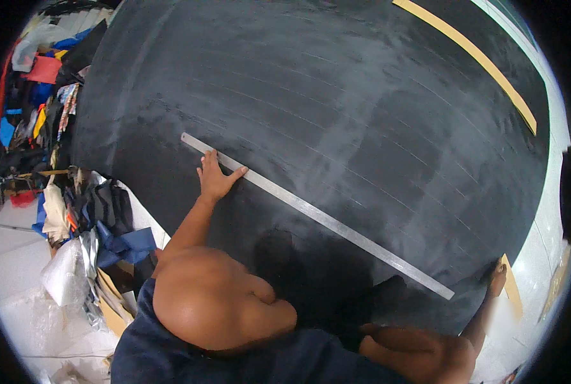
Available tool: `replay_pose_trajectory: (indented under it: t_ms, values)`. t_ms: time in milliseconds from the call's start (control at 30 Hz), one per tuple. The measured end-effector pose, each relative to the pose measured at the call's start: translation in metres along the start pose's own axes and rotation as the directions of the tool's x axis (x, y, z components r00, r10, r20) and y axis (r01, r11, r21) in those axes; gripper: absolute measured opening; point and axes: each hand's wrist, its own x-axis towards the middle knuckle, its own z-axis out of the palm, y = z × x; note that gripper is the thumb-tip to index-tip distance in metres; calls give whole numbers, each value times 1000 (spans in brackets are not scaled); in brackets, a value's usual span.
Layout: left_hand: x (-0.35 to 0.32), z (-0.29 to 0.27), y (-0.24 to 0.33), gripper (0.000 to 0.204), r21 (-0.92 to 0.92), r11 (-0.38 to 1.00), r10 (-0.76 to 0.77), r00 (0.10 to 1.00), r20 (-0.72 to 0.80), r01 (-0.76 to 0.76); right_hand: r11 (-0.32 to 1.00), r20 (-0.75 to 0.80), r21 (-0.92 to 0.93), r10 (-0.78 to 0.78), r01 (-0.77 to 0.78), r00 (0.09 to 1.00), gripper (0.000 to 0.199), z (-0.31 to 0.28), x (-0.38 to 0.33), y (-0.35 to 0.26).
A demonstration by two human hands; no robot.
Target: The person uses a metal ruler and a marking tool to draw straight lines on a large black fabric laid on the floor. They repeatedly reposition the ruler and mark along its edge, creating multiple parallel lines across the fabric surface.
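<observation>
A long metal ruler (317, 216) lies slantwise across a large black sheet (266, 96) marked with several thin pale lines. Near its upper left end, my left hand (218, 182) rests with thumb and fingers spread, fingertips touching the ruler. At the lower right edge of the sheet, my right hand (498, 280) appears closed at a narrow yellowish strip (511, 291). Only part of its fingers shows. Both of my bent knees stand close in front, below the ruler.
Another long, curved yellowish strip (484, 57) lies near the sheet's upper right edge. On the left, a heap of colourful fabric scraps (48, 96) crowds the sheet, with crumpled clear plastic (64, 272) and blue cloth (128, 246) beside it. White floor tiles (16, 256) show around.
</observation>
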Motion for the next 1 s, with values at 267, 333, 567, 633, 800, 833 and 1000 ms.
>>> replay_pose_trajectory:
  t_ms: [267, 333, 567, 633, 800, 833, 1000]
  values:
    - [26, -18, -14, 122, -62, 998, -32, 999, 12, 33, 889, -19, 218, -409, 403, 912, 62, -48, -109, -218]
    - [34, -14, -19, 123, -54, 998, -12, 999, -31, 10, 781, -200, -32, -616, 624, 762, 68, -45, -102, -227]
    - [52, -10, -45, 122, -53, 998, 23, 992, -127, -30, 698, -54, 39, -713, 715, 699, 59, -54, -87, -240]
    - [56, -13, -55, 117, -113, 992, 47, 992, -121, -60, 663, 14, 75, -748, 745, 664, 51, -57, -84, -248]
    - [75, -37, -87, 121, -177, 980, 67, 985, -157, -95, 677, 356, 192, -723, 711, 592, 40, -87, -79, -313]
    - [83, -32, -94, 123, -182, 979, 57, 977, -206, -95, 661, 371, 248, -740, 708, 561, 37, -89, -80, -332]
    - [95, -27, -105, 126, -121, 991, 31, 986, -163, -51, 546, 452, 292, -802, 785, 390, 36, -131, -158, -525]
